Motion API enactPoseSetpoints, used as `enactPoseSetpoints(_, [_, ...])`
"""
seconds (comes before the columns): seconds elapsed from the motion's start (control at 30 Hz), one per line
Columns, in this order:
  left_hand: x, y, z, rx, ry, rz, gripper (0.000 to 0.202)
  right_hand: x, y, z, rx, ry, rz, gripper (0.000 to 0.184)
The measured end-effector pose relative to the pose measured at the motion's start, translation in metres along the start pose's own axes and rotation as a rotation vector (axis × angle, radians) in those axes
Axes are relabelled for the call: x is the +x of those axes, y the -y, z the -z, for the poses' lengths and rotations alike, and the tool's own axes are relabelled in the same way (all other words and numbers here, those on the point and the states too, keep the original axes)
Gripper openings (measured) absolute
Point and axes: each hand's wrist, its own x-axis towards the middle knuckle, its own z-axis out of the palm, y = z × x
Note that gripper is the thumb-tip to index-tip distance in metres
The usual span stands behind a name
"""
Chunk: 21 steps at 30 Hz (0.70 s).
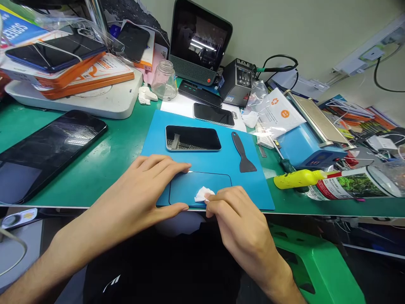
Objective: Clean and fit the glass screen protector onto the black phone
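A clear glass screen sheet [218,182] lies on the blue mat [253,185] near the front edge of the table. My left hand [148,185] grips its left end, fingers on the far edge and thumb on the near edge. My right hand [236,211] pinches a small white wad of cloth [202,194] and presses it on the glass. Farther back on the mat lie a black phone [193,138], face up, and a black plastic scraper [242,152].
A tablet [44,152] lies on the green table mat at left. Behind are stacked boxes and phones [63,63], a glass jar [164,80], a small monitor [199,42], a soldering station [237,80]. At right stand a blue machine [310,143], a yellow-nozzled bottle [332,181]. A green stool [316,261] sits below.
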Motion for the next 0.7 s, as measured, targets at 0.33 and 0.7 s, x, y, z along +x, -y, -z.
enactPoseSetpoints(0.33, [0.0, -0.003, 0.003, 0.009, -0.035, -0.03, 0.073, 0.009, -0.014, 0.013, 0.112, -0.164, -0.115, 0.025])
enactPoseSetpoints(0.7, [-0.001, -0.006, -0.001, 0.095, -0.124, 0.001, 0.091, 0.039, -0.016, -0.017, -0.051, -0.026, 0.012, 0.024])
